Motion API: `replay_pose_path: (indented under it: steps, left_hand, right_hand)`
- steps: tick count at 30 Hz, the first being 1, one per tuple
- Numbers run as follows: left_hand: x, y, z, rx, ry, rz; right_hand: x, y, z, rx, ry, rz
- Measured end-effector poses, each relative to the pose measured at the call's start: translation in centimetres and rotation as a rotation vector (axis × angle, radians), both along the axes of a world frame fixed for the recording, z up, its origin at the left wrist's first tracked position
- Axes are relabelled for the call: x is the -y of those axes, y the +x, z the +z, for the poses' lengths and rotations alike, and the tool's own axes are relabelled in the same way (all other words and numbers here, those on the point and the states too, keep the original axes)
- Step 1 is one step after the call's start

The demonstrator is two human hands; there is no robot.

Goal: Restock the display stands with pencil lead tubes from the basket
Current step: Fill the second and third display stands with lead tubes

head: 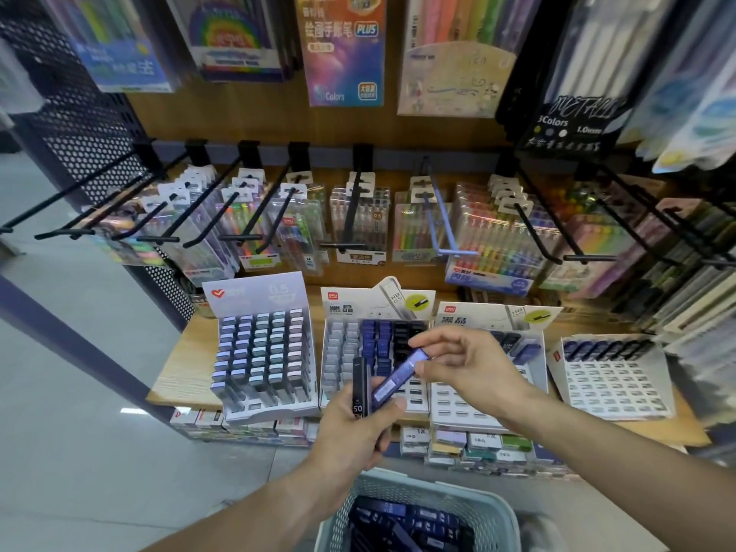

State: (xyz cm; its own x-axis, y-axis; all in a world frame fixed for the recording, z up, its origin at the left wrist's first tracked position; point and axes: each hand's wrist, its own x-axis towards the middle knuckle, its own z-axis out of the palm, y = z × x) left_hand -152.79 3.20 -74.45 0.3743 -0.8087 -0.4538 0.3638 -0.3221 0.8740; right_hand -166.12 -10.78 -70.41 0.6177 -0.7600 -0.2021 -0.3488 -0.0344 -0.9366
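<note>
The stands (374, 352) are sitting on the shelf (179, 376) just beyond both hands, slots tilted toward the person, likely so tubes drop in easily. The basket (494, 511) is waiting below the wrists, keeping stock within reach. The left hand (354, 428) is gripping a black tube (359, 388) upright and the lower end of a blue tube (398, 378), while the right hand (466, 364) is pinching its upper end, apparently drawing it out for slotting.

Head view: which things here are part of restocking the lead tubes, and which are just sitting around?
Job: blue tube in right hand; black tube in left hand; basket; middle stand.
Lying about: hanging pen packs, boxes under the shelf.
</note>
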Motion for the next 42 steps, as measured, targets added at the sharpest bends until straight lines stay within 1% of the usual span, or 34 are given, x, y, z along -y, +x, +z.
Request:
replay_pose_path:
  steps: [3,5,10,13,18,21,24,26,28,29,33,38,42]
  left_hand:
    - [0.0,-0.3,-0.2,0.042,0.006,0.048]
    - [-0.2,-0.7,-0.3,0.049,0.023,0.057]
    - [-1.4,-1.8,-0.4,0.113,0.077,-0.003]
    - [-1.8,-2.3,-0.3,0.061,0.108,-0.026]
    - [-1.3,-2.7,0.1,0.01,0.11,-0.055]
    - [-0.3,-3.1,0.1,-0.011,0.107,-0.067]
    - [0.9,-3.6,0.2,-0.083,0.144,-0.085]
    - [1.7,-4.0,0.4,-0.183,0.129,-0.078]
    - [2.5,-4.5,0.5,-0.278,0.119,-0.061]
    - [2.9,-4.8,0.5,-0.294,0.124,-0.056]
    - [4.4,-5.8,0.7,-0.267,0.148,-0.042]
    - [5.0,-6.5,1.4,-0.228,0.156,-0.051]
    - [4.9,-6.6,0.6,-0.253,0.153,-0.029]
  right_hand:
    - [-0.3,-1.0,0.2,-0.011,0.056,-0.055]
    - [-0.8,-1.6,0.3,-0.054,0.079,-0.07]
    - [-1.8,-3.3,-0.2,-0.155,0.115,-0.11]
    - [-1.9,-4.0,-0.4,-0.114,0.117,-0.123]
    - [-1.9,-4.6,-0.4,0.055,0.239,-0.136]
    - [-1.5,-5.0,-0.4,0.104,0.215,-0.221]
    - [1.0,-6.3,-0.2,0.069,0.077,-0.366]
    - [2.9,-7.4,0.1,-0.004,-0.068,-0.439]
    - [4.2,-8.3,-0.2,-0.104,-0.208,-0.465]
    - [4.6,-8.6,-0.6,-0.15,-0.276,-0.459]
    - [5.1,-9.3,-2.3,-0.276,-0.496,-0.38]
    - [4.8,-8.7,-3.9,-0.277,-0.589,-0.24]
    - [4.5,-7.9,-5.4,-0.333,-0.645,-0.119]
